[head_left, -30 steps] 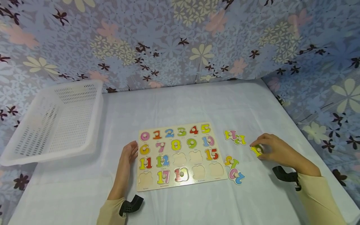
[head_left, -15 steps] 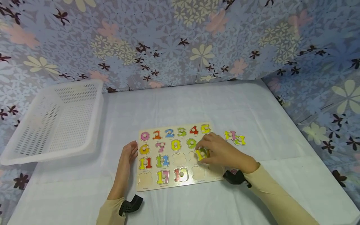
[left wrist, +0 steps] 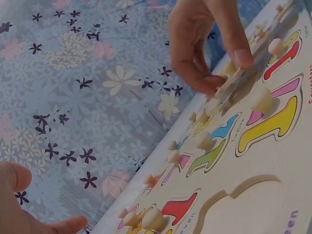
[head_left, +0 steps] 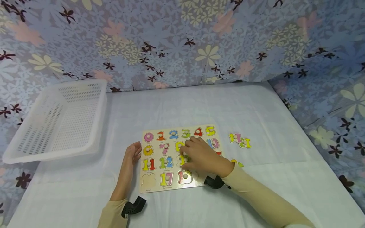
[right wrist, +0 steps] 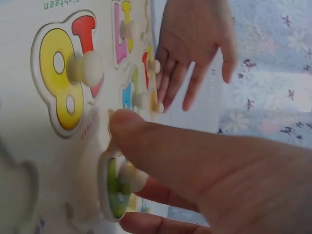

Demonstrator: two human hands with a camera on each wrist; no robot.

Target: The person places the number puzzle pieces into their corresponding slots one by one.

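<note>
My right hand [head_left: 203, 155] pinches a wooden number puzzle piece with a yellow 1 and a green digit [right wrist: 117, 190]. In the right wrist view the piece stands tilted close over the board, thumb and fingers at its edges around the knob. It overlaps the third-row recess to the right of the 12 piece [head_left: 166, 162]. Just below it lies the 18 piece [right wrist: 61, 73] in its recess. My left hand [head_left: 132, 153] rests at the left edge of the number puzzle board [head_left: 176, 188], fingers loosely extended and holding nothing.
Two overlapping number pieces [head_left: 235, 137] lie right of the board. Another piece [head_left: 237, 163] shows partly behind the right forearm. A white plastic basket [head_left: 68, 154] stands at the left on the white cloth [head_left: 159, 107]. Flowered fabric [head_left: 171, 41] rises behind the table.
My right hand has carried the yellow and green number piece leftward from the right side of the table to over the board's third row. My left hand has stayed at the board's edge.
</note>
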